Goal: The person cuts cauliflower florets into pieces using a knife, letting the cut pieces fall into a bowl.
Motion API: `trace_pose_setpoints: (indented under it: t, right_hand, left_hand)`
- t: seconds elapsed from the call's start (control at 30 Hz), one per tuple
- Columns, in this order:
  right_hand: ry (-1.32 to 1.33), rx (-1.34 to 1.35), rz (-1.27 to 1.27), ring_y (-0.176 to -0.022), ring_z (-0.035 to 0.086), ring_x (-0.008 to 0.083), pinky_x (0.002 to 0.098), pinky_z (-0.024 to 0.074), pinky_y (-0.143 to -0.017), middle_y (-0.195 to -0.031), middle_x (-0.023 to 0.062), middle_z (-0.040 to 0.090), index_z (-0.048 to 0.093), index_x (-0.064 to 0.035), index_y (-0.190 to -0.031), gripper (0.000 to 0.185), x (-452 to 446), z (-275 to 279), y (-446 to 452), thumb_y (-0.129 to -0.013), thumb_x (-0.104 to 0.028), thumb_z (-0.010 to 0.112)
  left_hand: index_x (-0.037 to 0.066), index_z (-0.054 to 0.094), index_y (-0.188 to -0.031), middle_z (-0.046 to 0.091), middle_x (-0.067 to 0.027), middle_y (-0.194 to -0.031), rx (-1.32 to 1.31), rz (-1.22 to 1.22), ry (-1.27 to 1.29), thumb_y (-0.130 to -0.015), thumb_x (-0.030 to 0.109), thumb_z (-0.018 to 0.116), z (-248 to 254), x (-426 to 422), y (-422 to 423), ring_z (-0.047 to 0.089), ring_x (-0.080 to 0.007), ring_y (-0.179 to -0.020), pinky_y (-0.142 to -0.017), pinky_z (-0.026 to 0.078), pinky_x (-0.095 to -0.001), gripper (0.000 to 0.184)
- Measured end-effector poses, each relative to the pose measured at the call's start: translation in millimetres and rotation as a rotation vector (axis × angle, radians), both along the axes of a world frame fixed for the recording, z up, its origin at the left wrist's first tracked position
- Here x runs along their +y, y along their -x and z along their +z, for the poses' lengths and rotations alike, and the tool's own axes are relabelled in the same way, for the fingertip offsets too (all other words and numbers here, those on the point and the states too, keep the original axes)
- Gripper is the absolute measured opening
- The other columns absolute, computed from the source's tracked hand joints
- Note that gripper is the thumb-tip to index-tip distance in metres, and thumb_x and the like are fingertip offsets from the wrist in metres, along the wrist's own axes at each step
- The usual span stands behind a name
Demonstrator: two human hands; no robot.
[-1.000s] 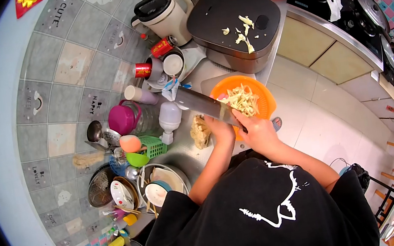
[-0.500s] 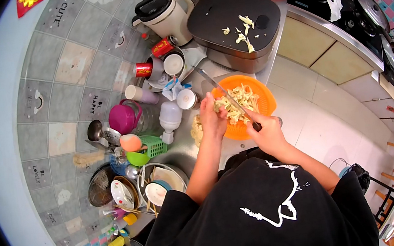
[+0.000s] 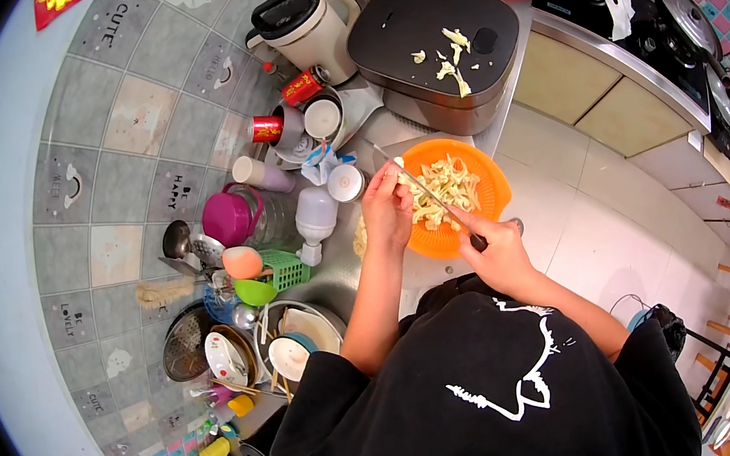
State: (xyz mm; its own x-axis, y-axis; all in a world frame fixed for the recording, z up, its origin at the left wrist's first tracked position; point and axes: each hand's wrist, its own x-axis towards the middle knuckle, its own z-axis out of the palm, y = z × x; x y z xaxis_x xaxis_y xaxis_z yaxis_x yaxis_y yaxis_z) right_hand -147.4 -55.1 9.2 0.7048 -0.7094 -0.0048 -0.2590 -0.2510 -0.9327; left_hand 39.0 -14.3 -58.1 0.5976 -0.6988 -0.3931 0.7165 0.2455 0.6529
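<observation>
My right hand is closed round the dark handle of a knife, whose blade points up and left over an orange basket. Pale cut cauliflower pieces lie in the basket. Near the blade, at the basket's left edge, my left hand pinches a small cauliflower piece. Part of a larger cauliflower piece shows on the metal counter, mostly hidden behind my left forearm.
Above the basket, cauliflower scraps lie on a dark-lidded appliance. To the left stand a white-lidded jar, a white bottle and a green basket. Stacked bowls sit lower left; a stove is at upper right.
My left hand has risen from beside the blade and now holds a small piece up. The knife has turned from lying broadside to edge-on above the basket, uncovering the white-lidded jar.
</observation>
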Motion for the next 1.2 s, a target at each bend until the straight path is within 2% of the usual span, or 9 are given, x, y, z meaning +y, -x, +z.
trace_pose_setpoints:
  t: [0.17, 0.33, 0.47, 0.6, 0.67, 0.8, 1.03, 1.1, 1.2]
  right_hand:
    - [0.04, -0.016, 0.013, -0.056, 0.059, 0.0226, 0.0307, 0.0481, -0.057, -0.072, 0.0182, 0.06, 0.057, -0.0045, -0.114, 0.04, 2, -5, 0, -0.074, -0.001, 0.056]
    - [0.263, 0.001, 0.055, -0.065, 0.061, 0.0309, 0.0371, 0.0498, -0.061, -0.075, 0.0167, 0.062, 0.053, -0.0078, -0.119, 0.05, 2, -8, 3, -0.069, -0.002, 0.061]
    - [0.316, 0.056, 0.072, -0.064, 0.06, 0.0304, 0.0379, 0.0494, -0.06, -0.072, 0.0146, 0.061, 0.052, -0.0091, -0.12, 0.053, 2, -10, 2, -0.068, -0.003, 0.063]
    - [0.334, -0.035, 0.084, -0.063, 0.06, 0.0301, 0.0384, 0.0491, -0.058, -0.07, 0.0135, 0.06, 0.052, -0.009, -0.12, 0.054, 2, -6, 0, -0.067, -0.004, 0.064]
    - [0.363, -0.03, 0.103, -0.062, 0.06, 0.0299, 0.0384, 0.0492, -0.058, -0.07, 0.0132, 0.059, 0.052, -0.0088, -0.12, 0.055, 3, -7, 2, -0.066, -0.004, 0.065]
    - [0.367, -0.127, 0.094, -0.06, 0.059, 0.0283, 0.037, 0.049, -0.055, -0.07, 0.0121, 0.059, 0.053, -0.0086, -0.119, 0.056, 5, -17, 6, -0.065, -0.003, 0.066]
    - [0.411, -0.167, 0.069, -0.059, 0.058, 0.0262, 0.0352, 0.0487, -0.054, -0.069, 0.0105, 0.059, 0.053, -0.0086, -0.119, 0.059, 4, -6, 3, -0.062, 0.0, 0.067]
    - [0.4, -0.167, 0.077, -0.058, 0.058, 0.0263, 0.0351, 0.0485, -0.054, -0.068, 0.0105, 0.058, 0.053, -0.0083, -0.119, 0.059, 3, -7, 3, -0.063, 0.0, 0.067]
    - [0.365, -0.165, 0.086, -0.058, 0.058, 0.0263, 0.0351, 0.0483, -0.054, -0.067, 0.0105, 0.057, 0.053, -0.0081, -0.12, 0.059, 3, -15, 6, -0.063, 0.0, 0.067]
  left_hand:
    - [-0.003, 0.053, -0.109, 0.055, -0.0029, -0.078, 0.011, -0.007, -0.009, -0.087, 0.007, 0.052, 1, 1, 0, 0.043, -0.0067, -0.057, -0.043, 0.031, -0.018, 0.024]
    - [-0.003, 0.055, -0.105, 0.06, -0.0039, -0.081, -0.166, 0.083, -0.112, -0.085, 0.008, 0.053, 23, -6, 9, 0.047, -0.0067, -0.054, -0.042, 0.032, -0.018, 0.022]
    - [-0.003, 0.056, -0.106, 0.061, -0.0042, -0.087, -0.284, -0.044, -0.066, -0.085, 0.011, 0.056, 10, 4, 1, 0.056, -0.0087, -0.069, -0.057, 0.044, -0.0198, 0.025]
    - [-0.003, 0.055, -0.108, 0.06, -0.0048, -0.089, -0.327, -0.024, -0.039, -0.087, 0.014, 0.056, 11, 4, 6, 0.057, -0.0102, -0.079, -0.068, 0.046, -0.0219, 0.026]
    - [-0.001, 0.05, -0.112, 0.057, -0.006, -0.098, -0.446, -0.014, -0.029, -0.089, 0.022, 0.055, 7, 7, 3, 0.055, -0.0133, -0.086, -0.077, 0.046, -0.0264, 0.033]
    - [0.001, 0.048, -0.114, 0.055, -0.0041, -0.099, -0.546, -0.035, -0.052, -0.091, 0.024, 0.052, 28, 6, 4, 0.053, -0.0109, -0.088, -0.077, 0.044, -0.024, 0.033]
    - [0.0, 0.052, -0.11, 0.058, -0.0063, -0.096, -0.641, -0.029, -0.065, -0.09, 0.023, 0.053, 30, 3, 16, 0.056, -0.0107, -0.084, -0.074, 0.046, -0.0237, 0.03]
    - [0.0, 0.054, -0.107, 0.058, -0.0054, -0.094, -0.677, 0.09, -0.117, -0.09, 0.023, 0.054, 39, 1, 18, 0.055, -0.0102, -0.083, -0.073, 0.045, -0.0233, 0.029]
    - [-0.001, 0.056, -0.105, 0.059, -0.0044, -0.092, -0.741, 0.096, -0.17, -0.09, 0.021, 0.054, 49, 5, 9, 0.055, -0.0098, -0.081, -0.073, 0.045, -0.0227, 0.027]
